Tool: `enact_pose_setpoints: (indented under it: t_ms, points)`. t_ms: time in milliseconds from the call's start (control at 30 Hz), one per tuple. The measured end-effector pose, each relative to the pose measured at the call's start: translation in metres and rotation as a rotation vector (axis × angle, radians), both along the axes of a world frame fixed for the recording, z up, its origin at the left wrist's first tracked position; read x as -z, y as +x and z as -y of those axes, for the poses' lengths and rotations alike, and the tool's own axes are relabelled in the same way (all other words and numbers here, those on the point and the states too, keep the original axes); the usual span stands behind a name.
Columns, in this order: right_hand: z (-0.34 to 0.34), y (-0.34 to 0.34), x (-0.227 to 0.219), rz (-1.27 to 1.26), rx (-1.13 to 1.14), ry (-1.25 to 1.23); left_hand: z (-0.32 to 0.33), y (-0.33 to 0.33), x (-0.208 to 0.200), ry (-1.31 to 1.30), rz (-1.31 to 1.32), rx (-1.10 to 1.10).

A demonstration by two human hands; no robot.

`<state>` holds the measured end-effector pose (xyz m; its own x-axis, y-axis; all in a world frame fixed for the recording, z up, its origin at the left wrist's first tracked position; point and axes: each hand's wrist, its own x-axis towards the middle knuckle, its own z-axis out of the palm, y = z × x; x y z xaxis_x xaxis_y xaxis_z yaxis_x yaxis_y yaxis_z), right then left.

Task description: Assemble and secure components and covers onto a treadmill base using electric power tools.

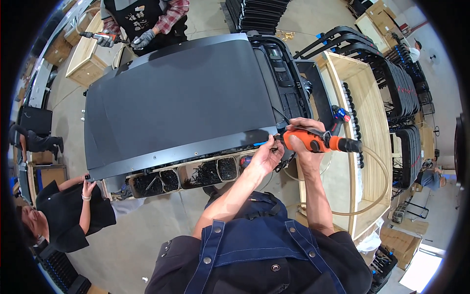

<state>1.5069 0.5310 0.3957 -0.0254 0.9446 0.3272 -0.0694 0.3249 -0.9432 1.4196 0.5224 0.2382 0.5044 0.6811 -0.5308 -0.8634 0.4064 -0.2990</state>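
Black-shirted, a co-worker (73, 210) is at the left end of the long dark deck (186, 98), with a hand (88, 188) at its near corner. Across the deck, another worker (142, 17) in grey gloves (143, 39) holds an orange-and-black tool (108, 36). Along the deck's near edge, a wooden tray (180, 182) holds heaps of black fasteners (206, 174). At the deck's near right corner, my left hand (267, 159) has its thumb and fingers drawn close by the nose of an orange power tool (308, 140); I cannot tell whether they pinch anything. My right hand (308, 159) wraps around that tool, a tan hose (387, 181) curving off its back end. Right of the deck, a blue-and-red drill (339, 112) lies at the edge of a pale wooden crate (363, 85), and black frames (404, 93) stand in rows farther out.
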Motion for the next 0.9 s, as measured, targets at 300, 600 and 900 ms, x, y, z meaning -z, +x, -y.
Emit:
enact_pose_setpoints:
  t_ms: [300, 600, 900]
  points:
    - [-0.051, -0.034, -0.012, 0.334, -0.349, -0.246, 0.026, -0.006, -0.015, 0.168, -0.249, 0.24]
    - [-0.059, -0.019, 0.006, 0.247, -0.424, -0.153, 0.079, -0.059, 0.032, 0.203, -0.264, 0.25]
    - [-0.05, -0.017, 0.015, 0.287, -0.408, -0.153, 0.095, -0.083, 0.025, 0.252, -0.407, 0.147]
